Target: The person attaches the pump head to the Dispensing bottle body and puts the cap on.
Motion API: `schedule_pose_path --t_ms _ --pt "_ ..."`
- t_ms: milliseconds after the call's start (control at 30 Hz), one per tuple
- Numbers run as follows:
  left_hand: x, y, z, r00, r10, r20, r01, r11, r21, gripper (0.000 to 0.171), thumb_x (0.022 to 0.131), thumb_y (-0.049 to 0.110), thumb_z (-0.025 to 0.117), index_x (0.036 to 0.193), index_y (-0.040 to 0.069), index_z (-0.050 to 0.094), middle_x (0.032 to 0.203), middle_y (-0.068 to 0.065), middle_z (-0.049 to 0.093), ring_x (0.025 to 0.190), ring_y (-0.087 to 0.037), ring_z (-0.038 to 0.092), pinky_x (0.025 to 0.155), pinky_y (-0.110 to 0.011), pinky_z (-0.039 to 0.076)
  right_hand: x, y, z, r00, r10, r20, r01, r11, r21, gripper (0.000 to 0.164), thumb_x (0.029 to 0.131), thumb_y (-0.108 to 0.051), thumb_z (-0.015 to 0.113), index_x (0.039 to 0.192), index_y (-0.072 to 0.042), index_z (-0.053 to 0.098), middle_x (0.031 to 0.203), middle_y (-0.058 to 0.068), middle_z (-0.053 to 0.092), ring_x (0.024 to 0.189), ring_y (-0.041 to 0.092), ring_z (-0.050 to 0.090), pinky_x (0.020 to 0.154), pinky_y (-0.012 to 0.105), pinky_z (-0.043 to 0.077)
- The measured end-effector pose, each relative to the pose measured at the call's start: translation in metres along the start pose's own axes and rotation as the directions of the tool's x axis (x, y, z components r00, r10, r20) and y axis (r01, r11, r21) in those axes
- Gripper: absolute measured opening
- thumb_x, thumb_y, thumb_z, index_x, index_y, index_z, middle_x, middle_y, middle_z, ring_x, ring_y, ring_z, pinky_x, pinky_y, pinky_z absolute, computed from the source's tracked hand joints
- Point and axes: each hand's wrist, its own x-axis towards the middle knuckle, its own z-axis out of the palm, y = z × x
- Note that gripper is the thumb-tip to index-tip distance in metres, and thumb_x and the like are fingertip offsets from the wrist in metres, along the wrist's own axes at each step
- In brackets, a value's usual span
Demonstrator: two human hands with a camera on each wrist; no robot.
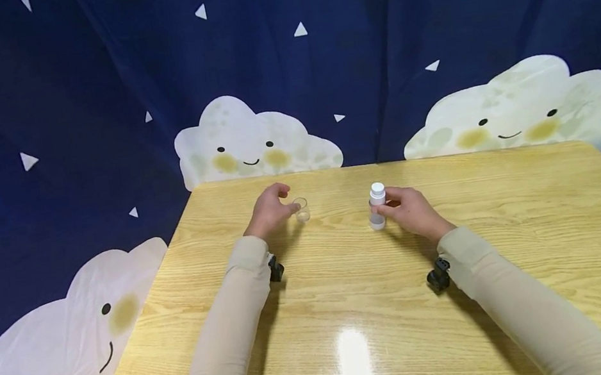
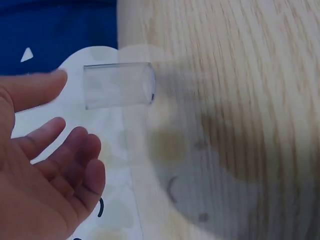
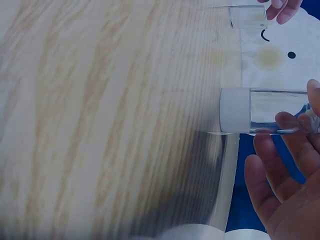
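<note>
A small clear cup (image 1: pixel 303 215) stands upright on the wooden table, also visible in the left wrist view as a see-through cylinder (image 2: pixel 119 86). My left hand (image 1: pixel 271 210) is right beside it, thumb and fingers parted and loosely bent; in the left wrist view a gap shows between the fingers and the cup. To the right, a clear bottle (image 1: pixel 377 217) with a white cap (image 1: pixel 377 189) and a white base (image 3: pixel 235 110) is upright. My right hand (image 1: pixel 412 213) holds its upper part between thumb and fingers. Whether the base touches the table is hard to tell.
The wooden table (image 1: pixel 317 301) reaches back to a dark blue curtain (image 1: pixel 350 50) printed with clouds and white triangles. A black wrist camera (image 1: pixel 439 275) sits under the right sleeve, another camera (image 1: pixel 276 269) by the left. Glare lies on the table's near part.
</note>
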Motion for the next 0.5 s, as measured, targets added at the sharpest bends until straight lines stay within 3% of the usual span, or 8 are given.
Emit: schedule_pose_path --t_ms 233,367,500 --pt "0.009 0.001 0.008 0.988 -0.006 0.152 -0.004 0.998 0.067 0.065 0.076 0.021 0.070 0.134 0.009 0.042 0.134 -0.011 0.047 0.120 -0.028 0.047 0.101 -0.042 0.039 -0.001 0.001 0.000 1.000 -0.003 -0.007 0.003 1.000 -0.006 0.033 0.086 -0.030 0.063 0.115 -0.014 0.061 0.111 0.011 0.066 0.098 0.026 0.060 0.084 0.040 0.049" --pt "0.011 -0.002 0.011 0.988 -0.028 0.151 0.007 0.991 0.136 0.058 0.079 0.022 0.069 0.130 0.008 0.047 0.127 -0.009 0.053 0.115 -0.026 0.050 0.099 -0.040 0.040 -0.001 -0.001 0.001 1.000 -0.015 -0.007 0.015 1.000 -0.001 0.032 0.086 -0.029 0.063 0.114 -0.014 0.061 0.111 0.011 0.065 0.099 0.027 0.060 0.085 0.041 0.049" --pt "0.012 -0.004 0.011 0.989 -0.027 0.148 -0.004 0.978 0.207 0.037 0.081 0.028 0.067 0.113 0.011 0.059 0.111 -0.005 0.061 0.101 -0.021 0.055 0.091 -0.035 0.044 -0.001 -0.002 0.000 1.000 -0.019 -0.004 0.019 1.000 -0.010 0.032 0.086 -0.031 0.062 0.113 -0.014 0.061 0.111 0.011 0.065 0.101 0.028 0.060 0.087 0.042 0.049"
